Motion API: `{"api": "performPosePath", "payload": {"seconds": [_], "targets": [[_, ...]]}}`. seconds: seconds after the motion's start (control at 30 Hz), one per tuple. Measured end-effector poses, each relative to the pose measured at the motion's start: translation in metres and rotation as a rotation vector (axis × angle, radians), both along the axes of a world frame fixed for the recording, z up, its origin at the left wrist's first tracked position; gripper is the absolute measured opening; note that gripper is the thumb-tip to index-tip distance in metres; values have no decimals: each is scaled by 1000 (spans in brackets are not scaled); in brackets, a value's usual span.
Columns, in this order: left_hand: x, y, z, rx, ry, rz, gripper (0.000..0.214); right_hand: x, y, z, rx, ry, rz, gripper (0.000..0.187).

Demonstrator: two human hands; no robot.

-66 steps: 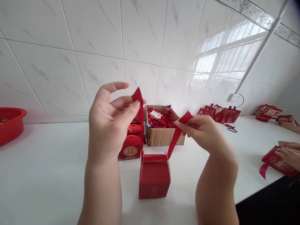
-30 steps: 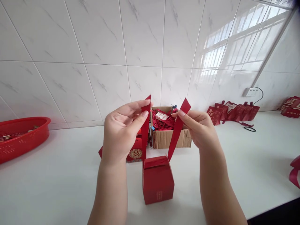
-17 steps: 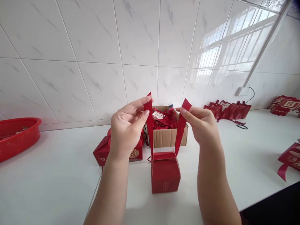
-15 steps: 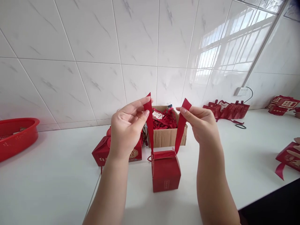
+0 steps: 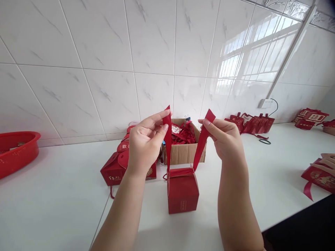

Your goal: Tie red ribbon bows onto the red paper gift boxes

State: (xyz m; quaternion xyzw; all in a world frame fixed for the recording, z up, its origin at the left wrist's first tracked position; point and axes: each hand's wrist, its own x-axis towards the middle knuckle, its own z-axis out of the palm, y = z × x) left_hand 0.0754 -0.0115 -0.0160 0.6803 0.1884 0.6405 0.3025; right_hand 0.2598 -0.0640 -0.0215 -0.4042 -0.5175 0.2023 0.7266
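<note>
A small red gift box (image 5: 183, 193) stands upright on the white table in front of me. A red ribbon (image 5: 200, 150) comes up from both sides of its top, and its two ends are held up and apart. My left hand (image 5: 149, 137) pinches one end between thumb and fingers. The other end is pinched by my right hand (image 5: 222, 136), level with the left. Both ribbon lengths run nearly straight down to the box. Behind my left hand sit other red boxes (image 5: 112, 169), partly hidden by my wrist.
A cardboard box (image 5: 184, 153) full of red ribbons and tags stands behind the gift box. A red plastic basin (image 5: 19, 153) is at the left. Small red bags (image 5: 251, 123) line the wall. At right, another person's hand (image 5: 328, 164) rests on a red box (image 5: 318, 176).
The view has shifted slightly, so most things appear a little further left. Both hands still hold the ribbon ends, and the gift box stays in place.
</note>
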Motion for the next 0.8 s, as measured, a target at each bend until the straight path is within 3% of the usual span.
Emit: {"api": "performPosePath", "payload": {"seconds": [0.8], "targets": [[-1, -5, 2, 26, -10, -29, 31, -11, -11, 5, -20, 10, 4, 20]]}}
